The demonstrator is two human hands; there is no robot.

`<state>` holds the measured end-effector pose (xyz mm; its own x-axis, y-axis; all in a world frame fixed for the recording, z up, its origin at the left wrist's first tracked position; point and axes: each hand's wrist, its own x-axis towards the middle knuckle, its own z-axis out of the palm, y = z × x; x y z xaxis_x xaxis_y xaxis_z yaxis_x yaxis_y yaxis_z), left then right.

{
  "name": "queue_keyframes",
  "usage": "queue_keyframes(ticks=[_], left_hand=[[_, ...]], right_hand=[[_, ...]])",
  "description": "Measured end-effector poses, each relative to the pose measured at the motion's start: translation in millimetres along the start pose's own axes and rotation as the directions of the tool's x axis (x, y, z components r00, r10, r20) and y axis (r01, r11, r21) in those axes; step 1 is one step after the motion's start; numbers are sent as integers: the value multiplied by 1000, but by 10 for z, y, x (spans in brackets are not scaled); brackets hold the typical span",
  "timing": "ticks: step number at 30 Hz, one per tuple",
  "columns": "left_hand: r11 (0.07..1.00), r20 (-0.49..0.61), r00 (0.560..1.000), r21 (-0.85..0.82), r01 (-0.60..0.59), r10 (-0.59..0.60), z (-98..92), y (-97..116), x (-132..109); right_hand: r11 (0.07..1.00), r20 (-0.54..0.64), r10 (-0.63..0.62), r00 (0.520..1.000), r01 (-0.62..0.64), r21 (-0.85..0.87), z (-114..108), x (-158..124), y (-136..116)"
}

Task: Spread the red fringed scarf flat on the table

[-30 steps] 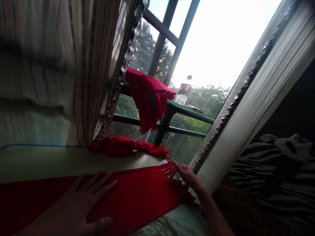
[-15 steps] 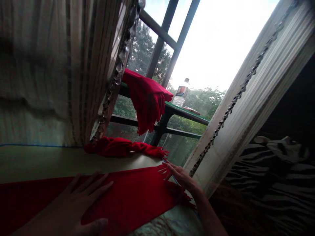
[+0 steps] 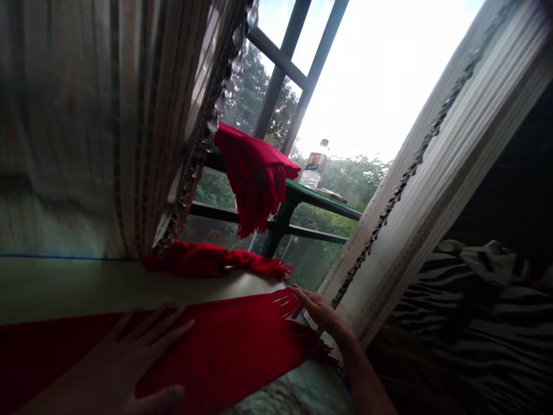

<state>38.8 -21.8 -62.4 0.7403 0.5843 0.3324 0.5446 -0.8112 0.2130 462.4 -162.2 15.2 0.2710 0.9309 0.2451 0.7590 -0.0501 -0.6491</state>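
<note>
A long red fringed scarf lies spread over a pale surface. My left hand rests flat on its middle, fingers spread and holding nothing. At the scarf's far right corner, my right hand touches the fringe with its fingers stretched out and the thumb a little apart. Some fringe strands hang loose below that hand. Behind the spread scarf lies a second, bunched red scarf with its fringed end to the right.
Folded red scarves hang over a green ledge by the window. A plastic bottle stands there beside a small flat item. Beaded curtains frame the window. Zebra-patterned fabric is at the right.
The view has shifted slightly, so everything sits a little further left. Both hands keep their places on the scarf.
</note>
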Motion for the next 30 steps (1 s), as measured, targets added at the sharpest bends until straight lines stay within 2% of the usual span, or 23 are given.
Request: queue_keyframes(ticks=[2, 4, 10, 12, 17, 19, 24, 26, 30], left_hand=[[1000, -16, 1000, 9, 4, -4, 9, 4, -2], [1000, -41, 999, 12, 13, -12, 16, 6, -6], [1000, -71, 997, -3, 17, -17, 12, 76, -18], [1000, -79, 997, 2, 27, -27, 2, 70, -15], [998, 64, 998, -53, -25, 28, -27, -86, 12], [998, 79, 996, -54, -30, 34, -28, -107, 14], [1000, -78, 997, 4, 8, -8, -6, 58, -15], [1000, -112, 994, 24, 19, -17, -5, 126, -25], [999, -101, 995, 38, 16, -12, -24, 172, -24]], right_hand=[[999, 73, -30, 997, 29, 17, 33, -8, -48], [999, 96, -32, 995, 31, 12, 27, -7, -47], [995, -62, 72, 995, -77, -67, -124, 12, 95], [996, -69, 65, 995, -69, -52, -124, 4, 75], [999, 94, -39, 995, 37, 22, -18, -24, -48], [999, 110, -37, 993, 35, 19, -20, -18, -28], [999, 16, 36, 999, -35, -39, -127, -6, 67], [1000, 55, 15, 998, -14, -26, -124, -25, 27], [999, 196, -38, 980, 35, 17, -58, -64, -82]])
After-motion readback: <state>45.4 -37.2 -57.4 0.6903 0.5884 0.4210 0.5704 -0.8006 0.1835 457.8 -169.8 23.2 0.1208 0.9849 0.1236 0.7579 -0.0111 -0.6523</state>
